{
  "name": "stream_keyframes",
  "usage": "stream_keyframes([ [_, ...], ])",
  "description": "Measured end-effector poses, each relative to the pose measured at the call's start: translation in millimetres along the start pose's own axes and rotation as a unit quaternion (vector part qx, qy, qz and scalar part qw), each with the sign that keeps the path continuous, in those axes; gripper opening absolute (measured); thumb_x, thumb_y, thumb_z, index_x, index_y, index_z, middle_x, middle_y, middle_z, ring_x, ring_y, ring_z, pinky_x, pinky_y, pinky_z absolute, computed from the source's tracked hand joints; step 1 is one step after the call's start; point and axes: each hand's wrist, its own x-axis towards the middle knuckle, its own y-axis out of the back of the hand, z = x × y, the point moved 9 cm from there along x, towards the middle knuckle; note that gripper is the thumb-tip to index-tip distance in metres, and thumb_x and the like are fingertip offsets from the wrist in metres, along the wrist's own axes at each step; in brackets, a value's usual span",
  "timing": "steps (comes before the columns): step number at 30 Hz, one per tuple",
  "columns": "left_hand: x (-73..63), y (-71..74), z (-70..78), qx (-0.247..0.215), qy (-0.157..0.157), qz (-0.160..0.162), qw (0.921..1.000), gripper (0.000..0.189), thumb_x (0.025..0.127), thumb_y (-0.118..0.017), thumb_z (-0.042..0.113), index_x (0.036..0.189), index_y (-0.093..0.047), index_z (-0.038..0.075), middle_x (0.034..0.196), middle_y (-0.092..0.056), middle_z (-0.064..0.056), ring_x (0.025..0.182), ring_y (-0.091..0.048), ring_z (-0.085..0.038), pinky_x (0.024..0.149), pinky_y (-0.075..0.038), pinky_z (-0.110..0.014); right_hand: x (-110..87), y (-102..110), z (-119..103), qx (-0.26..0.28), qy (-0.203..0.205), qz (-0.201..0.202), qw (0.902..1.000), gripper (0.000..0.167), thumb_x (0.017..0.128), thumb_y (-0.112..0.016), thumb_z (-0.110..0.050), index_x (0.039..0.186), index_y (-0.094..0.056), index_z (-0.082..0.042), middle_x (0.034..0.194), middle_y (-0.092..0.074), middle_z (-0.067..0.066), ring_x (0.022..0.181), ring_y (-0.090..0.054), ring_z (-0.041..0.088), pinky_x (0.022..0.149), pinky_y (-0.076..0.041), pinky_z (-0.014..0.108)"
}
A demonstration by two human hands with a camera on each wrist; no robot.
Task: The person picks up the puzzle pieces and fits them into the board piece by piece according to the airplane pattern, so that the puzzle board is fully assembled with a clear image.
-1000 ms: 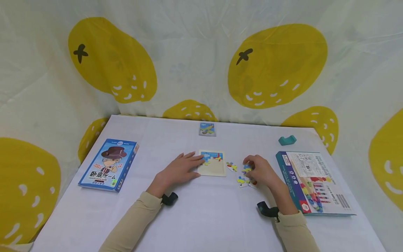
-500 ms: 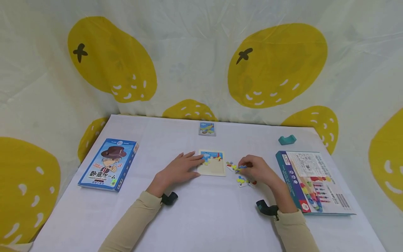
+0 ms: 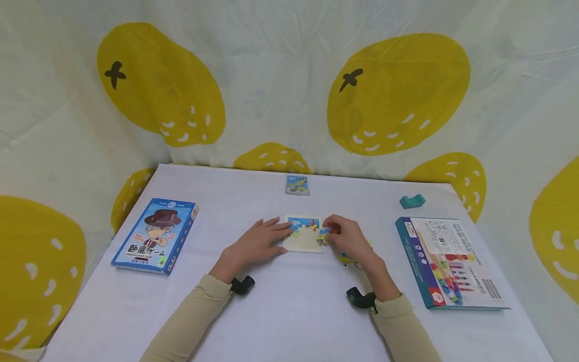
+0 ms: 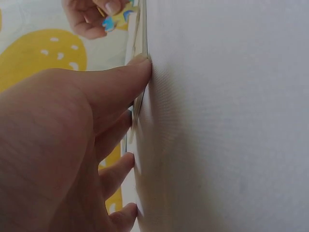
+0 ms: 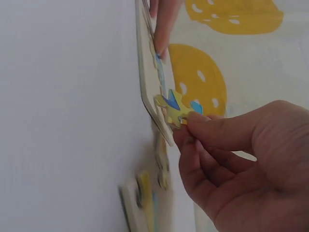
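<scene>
On the desk (image 3: 289, 311), the left grip (image 3: 258, 244), spread, rests on the puzzle board (image 3: 303, 245), probably steadying it. At its right edge, the right grip (image 3: 352, 241) pinches a puzzle piece (image 5: 175, 110) by one end.

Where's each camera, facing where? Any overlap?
Head: on the head, forward and down at the table; left hand, right hand, both sleeves show.
Left wrist: worn there, facing its hand and the puzzle board; right hand at top.
Right wrist: worn there, facing its hand pinching a puzzle piece; left hand at top.
Wrist views share board and piece.
</scene>
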Motion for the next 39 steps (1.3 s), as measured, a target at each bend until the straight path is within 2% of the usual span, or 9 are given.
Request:
stream_keyframes([
  [4,-0.2,0.2,-1.7,-0.002,0.001,-0.002,1.0000,0.062,0.098,-0.055,0.050,0.154,-0.037,0.029,0.162,-0.032,0.012,0.155,-0.020,-0.023,0.121,-0.019,-0.060,7.3,-7.7,-5.0,0.020,0.003,0.021,0.9996,0.018,0.086,-0.074,-0.004,0.103,-0.070,-0.008,0.090,-0.068,0.005,0.081,-0.060,0.017,0.073,-0.050,0.028],
  [12,1.2,-0.6,-1.5,-0.008,-0.009,0.004,0.9999,0.062,0.098,-0.055,0.049,0.154,-0.037,0.029,0.162,-0.033,0.012,0.155,-0.021,-0.024,0.120,-0.020,-0.061,14.8,-20.1,-17.6,0.027,0.017,0.049,0.9983,0.017,0.087,-0.073,-0.003,0.104,-0.074,-0.005,0.096,-0.071,0.008,0.083,-0.061,0.018,0.074,-0.051,0.028],
  [19,1.9,1.7,1.1,-0.013,-0.016,0.017,0.9996,0.062,0.098,-0.057,0.049,0.153,-0.039,0.027,0.161,-0.035,0.009,0.154,-0.023,-0.025,0.120,-0.020,-0.062,22.0,-27.5,-20.3,0.049,0.001,0.079,0.9957,0.008,0.086,-0.073,-0.002,0.095,-0.074,-0.004,0.086,-0.070,0.008,0.081,-0.061,0.019,0.074,-0.050,0.029],
  [26,-3.2,2.4,1.3,-0.019,-0.009,0.008,0.9997,0.061,0.098,-0.057,0.047,0.153,-0.040,0.025,0.161,-0.035,0.008,0.154,-0.023,-0.027,0.119,-0.020,-0.063,27.2,-41.3,-27.9,0.031,-0.010,0.067,0.9972,0.004,0.087,-0.072,-0.005,0.091,-0.074,-0.004,0.085,-0.070,0.006,0.080,-0.059,0.018,0.074,-0.049,0.029],
  [39,-2.5,4.1,2.9,-0.024,-0.017,0.015,0.9995,0.061,0.098,-0.058,0.046,0.153,-0.041,0.025,0.161,-0.036,0.008,0.154,-0.024,-0.028,0.119,-0.019,-0.064,27.3,-42.0,-28.3,0.000,-0.016,0.070,0.9974,0.005,0.087,-0.072,-0.001,0.090,-0.074,-0.005,0.086,-0.067,0.006,0.080,-0.057,0.019,0.075,-0.050,0.031],
])
